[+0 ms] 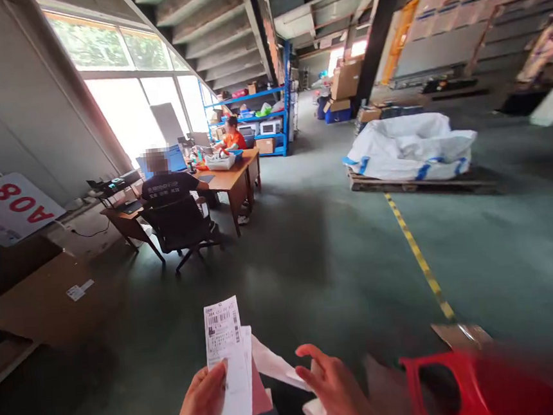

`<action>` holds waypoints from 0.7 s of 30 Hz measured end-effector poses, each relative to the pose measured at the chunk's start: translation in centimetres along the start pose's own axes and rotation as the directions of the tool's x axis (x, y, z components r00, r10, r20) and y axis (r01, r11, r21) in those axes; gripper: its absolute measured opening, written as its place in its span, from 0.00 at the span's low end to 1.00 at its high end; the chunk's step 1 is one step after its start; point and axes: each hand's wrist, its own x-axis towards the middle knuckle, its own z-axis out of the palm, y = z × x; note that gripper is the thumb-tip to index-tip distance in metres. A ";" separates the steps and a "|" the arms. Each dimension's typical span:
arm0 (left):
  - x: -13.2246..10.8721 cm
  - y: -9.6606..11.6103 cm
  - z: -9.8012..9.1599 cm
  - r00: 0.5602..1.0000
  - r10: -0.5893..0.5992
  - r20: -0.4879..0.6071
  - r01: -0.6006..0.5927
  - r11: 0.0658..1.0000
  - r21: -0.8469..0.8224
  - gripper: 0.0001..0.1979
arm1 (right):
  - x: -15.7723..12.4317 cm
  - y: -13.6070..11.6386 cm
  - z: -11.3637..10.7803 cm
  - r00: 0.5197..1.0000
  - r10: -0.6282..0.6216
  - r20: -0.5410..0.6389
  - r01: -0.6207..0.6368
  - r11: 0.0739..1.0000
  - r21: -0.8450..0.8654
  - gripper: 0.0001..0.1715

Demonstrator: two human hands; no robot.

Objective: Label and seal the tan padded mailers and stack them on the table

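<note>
My left hand (204, 401) is closed on printed shipping labels (223, 331), its thumb pressed over the front one. Barcodes and small print show on the top label, and a second sheet peeks out behind its right side. A white paper strip (278, 365) trails from behind the labels toward my right hand (330, 383). The thumb and index finger of that hand are apart, close to the strip's edge. Whether its other fingers touch the paper is hidden.
A red plastic chair or crate (466, 384) stands at lower right, blurred. Ahead left, a person (170, 184) sits at a desk (228, 181), another behind it. A white bulk bag (407, 147) lies on a pallet (415, 186). Cardboard (37, 302) lies at left.
</note>
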 end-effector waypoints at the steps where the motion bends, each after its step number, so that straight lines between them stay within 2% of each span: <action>1: 1.7 0.7 1.1 0.999 0.029 -0.015 -0.029 1.000 -0.008 0.14 | 3.2 -1.1 -0.6 0.997 -0.062 0.038 0.060 0.997 0.043 0.19; 3: 5.6 2.0 3.4 0.998 0.054 0.011 -0.054 0.998 -0.012 0.18 | 8.9 -2.5 -1.7 0.982 -0.186 0.045 0.177 0.972 0.156 0.17; 4: 7.7 2.8 4.7 0.998 0.054 0.035 -0.054 0.999 -0.002 0.19 | 11.5 -2.7 -2.4 0.973 -0.226 0.040 0.212 0.953 0.217 0.19; 5: 10.0 3.6 6.2 0.997 0.049 0.056 -0.049 0.999 0.010 0.20 | 14.1 -2.8 -3.1 0.969 -0.242 0.049 0.218 0.932 0.288 0.23; 7: 14.8 5.7 9.6 0.996 0.025 0.084 -0.027 0.999 0.030 0.22 | 19.1 -2.5 -5.0 0.971 -0.208 0.120 0.134 0.883 0.450 0.30; 10: 22.2 9.6 16.0 0.986 -0.052 0.156 0.036 0.994 0.103 0.22 | 26.3 -1.8 -8.5 0.973 -0.153 0.175 0.014 0.790 0.613 0.40; 12: 26.8 12.1 20.7 0.962 -0.119 0.244 0.075 0.980 0.184 0.21 | 30.9 -1.9 -11.0 0.979 -0.151 0.135 0.033 0.776 0.630 0.49; 13: 28.9 13.3 23.1 0.946 -0.154 0.286 0.090 0.970 0.225 0.20 | 33.1 -2.1 -12.2 0.983 -0.152 0.101 0.056 0.780 0.623 0.49; 14: 31.0 14.4 25.4 0.929 -0.189 0.318 0.104 0.959 0.264 0.20 | 35.4 -2.2 -13.3 0.986 -0.150 0.070 0.076 0.783 0.617 0.44; 17: 37.1 17.1 31.5 0.902 -0.269 0.339 0.133 0.917 0.376 0.21 | 42.7 -2.0 -16.8 0.993 -0.117 -0.013 0.101 0.783 0.613 0.22; 19: 41.4 18.7 34.5 0.907 -0.272 0.323 0.124 0.903 0.412 0.22 | 48.2 -0.8 -19.5 0.990 -0.095 -0.103 0.137 0.817 0.560 0.19; 21: 45.8 20.1 36.4 0.923 -0.242 0.299 0.104 0.906 0.411 0.22 | 54.2 0.9 -22.6 0.963 -0.106 -0.249 0.196 0.908 0.371 0.17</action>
